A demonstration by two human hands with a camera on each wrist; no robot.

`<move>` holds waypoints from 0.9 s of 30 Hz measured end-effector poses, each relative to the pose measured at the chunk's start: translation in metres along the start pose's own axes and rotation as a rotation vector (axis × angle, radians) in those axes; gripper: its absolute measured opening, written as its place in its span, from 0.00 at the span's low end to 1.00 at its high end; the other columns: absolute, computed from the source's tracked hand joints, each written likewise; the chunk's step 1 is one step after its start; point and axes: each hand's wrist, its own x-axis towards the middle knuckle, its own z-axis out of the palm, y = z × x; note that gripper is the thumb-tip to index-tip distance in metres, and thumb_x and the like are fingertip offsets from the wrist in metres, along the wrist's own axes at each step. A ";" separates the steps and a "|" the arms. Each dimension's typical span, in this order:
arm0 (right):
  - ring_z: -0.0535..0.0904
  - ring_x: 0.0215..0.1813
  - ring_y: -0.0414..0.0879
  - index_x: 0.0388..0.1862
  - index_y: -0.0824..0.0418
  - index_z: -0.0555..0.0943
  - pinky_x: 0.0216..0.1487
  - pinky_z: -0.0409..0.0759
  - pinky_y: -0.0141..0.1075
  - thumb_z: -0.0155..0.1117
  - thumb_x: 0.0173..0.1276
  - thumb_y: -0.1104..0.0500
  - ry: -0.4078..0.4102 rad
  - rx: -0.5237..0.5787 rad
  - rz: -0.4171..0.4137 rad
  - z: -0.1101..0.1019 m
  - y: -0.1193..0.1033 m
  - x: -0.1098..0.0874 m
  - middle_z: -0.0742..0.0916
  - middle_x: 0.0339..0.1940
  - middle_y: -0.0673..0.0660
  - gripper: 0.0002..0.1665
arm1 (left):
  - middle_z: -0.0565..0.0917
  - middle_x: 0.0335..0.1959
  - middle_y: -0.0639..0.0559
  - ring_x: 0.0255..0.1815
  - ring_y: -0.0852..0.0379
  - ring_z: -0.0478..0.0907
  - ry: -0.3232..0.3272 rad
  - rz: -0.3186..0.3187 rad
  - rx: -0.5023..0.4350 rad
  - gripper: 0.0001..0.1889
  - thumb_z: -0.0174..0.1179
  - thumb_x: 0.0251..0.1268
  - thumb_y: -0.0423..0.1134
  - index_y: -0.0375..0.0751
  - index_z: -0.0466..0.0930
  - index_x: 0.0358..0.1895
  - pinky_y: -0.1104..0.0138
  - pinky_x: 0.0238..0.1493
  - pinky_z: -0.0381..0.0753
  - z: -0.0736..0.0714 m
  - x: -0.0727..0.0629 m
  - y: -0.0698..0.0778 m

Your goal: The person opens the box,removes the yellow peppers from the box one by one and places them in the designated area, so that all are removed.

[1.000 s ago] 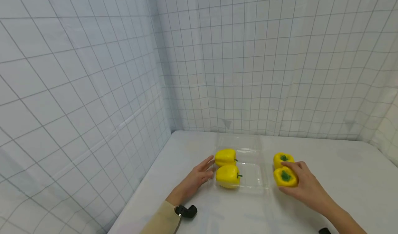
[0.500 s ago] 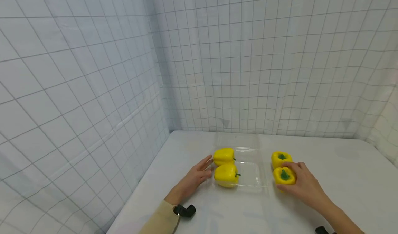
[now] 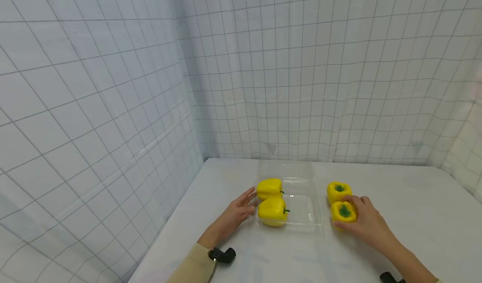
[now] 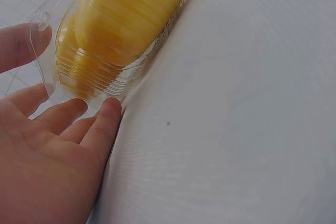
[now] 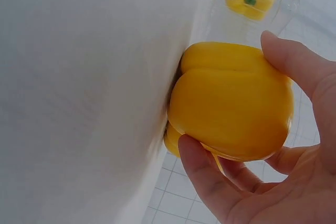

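Observation:
My right hand (image 3: 363,219) grips a yellow bell pepper (image 3: 343,212) with a green stem, thumb on one side and fingers on the other. In the right wrist view that bell pepper (image 5: 233,103) is upright, its base right at the white table surface. Just behind it stands another yellow bell pepper (image 3: 337,189). Two more bell peppers lie on their sides in the left half of a clear plastic clamshell container (image 3: 303,207), stems toward the right. At the container's left side is my left hand (image 3: 231,218), its relaxed fingertips (image 4: 110,107) right at the clear wall.
The container's transparent lid (image 3: 286,170) lies opened toward the back. White cloth walls with a grid pattern (image 3: 286,86) enclose the white table (image 3: 406,203) at the back and sides. A black wrist camera (image 3: 223,256) sits on the left wrist.
My right hand has lowered the held bell pepper slightly, in front of the standing one. My left hand keeps its place beside the container. The head view has shifted a little.

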 end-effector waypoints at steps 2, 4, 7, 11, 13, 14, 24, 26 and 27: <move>0.75 0.41 0.55 0.63 0.62 0.72 0.38 0.76 0.50 0.80 0.51 0.36 -0.006 0.002 0.004 -0.001 0.000 0.000 0.74 0.49 0.66 0.50 | 0.51 0.82 0.49 0.79 0.46 0.54 -0.001 0.000 0.003 0.36 0.52 0.78 0.39 0.56 0.47 0.83 0.44 0.75 0.50 -0.001 0.000 0.000; 0.75 0.41 0.55 0.64 0.62 0.71 0.38 0.76 0.49 0.79 0.51 0.36 -0.011 0.005 0.008 -0.001 0.001 -0.001 0.74 0.50 0.66 0.50 | 0.51 0.82 0.49 0.79 0.45 0.54 0.000 0.001 0.003 0.36 0.52 0.78 0.39 0.55 0.47 0.83 0.44 0.75 0.50 -0.001 0.001 0.000; 0.75 0.41 0.55 0.64 0.61 0.70 0.38 0.76 0.49 0.78 0.52 0.35 -0.019 0.009 0.013 -0.002 0.001 -0.001 0.73 0.50 0.66 0.50 | 0.51 0.82 0.49 0.79 0.46 0.53 0.000 -0.001 0.004 0.36 0.52 0.78 0.39 0.56 0.47 0.83 0.44 0.75 0.50 -0.001 0.001 0.000; 0.75 0.41 0.55 0.64 0.60 0.69 0.38 0.77 0.50 0.78 0.52 0.34 -0.025 0.009 0.015 -0.002 0.000 -0.001 0.73 0.51 0.66 0.50 | 0.51 0.82 0.49 0.80 0.46 0.53 0.001 -0.003 0.001 0.37 0.53 0.78 0.39 0.56 0.47 0.83 0.44 0.75 0.50 -0.002 0.002 0.000; 0.76 0.41 0.55 0.64 0.60 0.69 0.39 0.77 0.50 0.78 0.52 0.35 -0.022 0.006 0.013 -0.002 0.000 -0.001 0.73 0.51 0.66 0.50 | 0.51 0.82 0.49 0.79 0.46 0.53 0.002 -0.003 -0.003 0.37 0.53 0.77 0.39 0.56 0.47 0.83 0.44 0.75 0.50 -0.002 0.002 -0.001; 0.76 0.41 0.55 0.64 0.60 0.69 0.39 0.77 0.50 0.78 0.52 0.35 -0.020 0.006 0.013 -0.002 0.000 -0.001 0.73 0.51 0.66 0.50 | 0.51 0.82 0.48 0.79 0.46 0.53 0.003 -0.002 -0.004 0.37 0.53 0.77 0.39 0.55 0.47 0.83 0.44 0.75 0.49 -0.002 0.002 -0.001; 0.76 0.42 0.55 0.64 0.61 0.69 0.39 0.78 0.51 0.77 0.53 0.35 -0.022 0.005 0.013 0.000 0.000 -0.003 0.74 0.51 0.66 0.50 | 0.46 0.83 0.55 0.79 0.49 0.54 0.020 0.004 0.004 0.37 0.56 0.75 0.41 0.57 0.49 0.82 0.46 0.75 0.51 -0.001 -0.001 0.001; 0.76 0.42 0.55 0.65 0.61 0.69 0.39 0.77 0.50 0.77 0.53 0.34 -0.020 0.004 0.012 0.000 -0.001 -0.003 0.74 0.51 0.66 0.50 | 0.46 0.83 0.55 0.79 0.49 0.54 0.021 0.010 0.011 0.37 0.56 0.76 0.41 0.57 0.49 0.82 0.47 0.75 0.52 -0.001 -0.001 0.002; 0.76 0.42 0.55 0.65 0.61 0.69 0.39 0.77 0.50 0.77 0.53 0.34 -0.020 0.004 0.009 -0.001 -0.001 -0.003 0.74 0.51 0.66 0.50 | 0.47 0.82 0.55 0.79 0.49 0.55 0.022 0.013 0.013 0.37 0.56 0.76 0.41 0.56 0.49 0.82 0.47 0.75 0.53 0.000 -0.001 0.002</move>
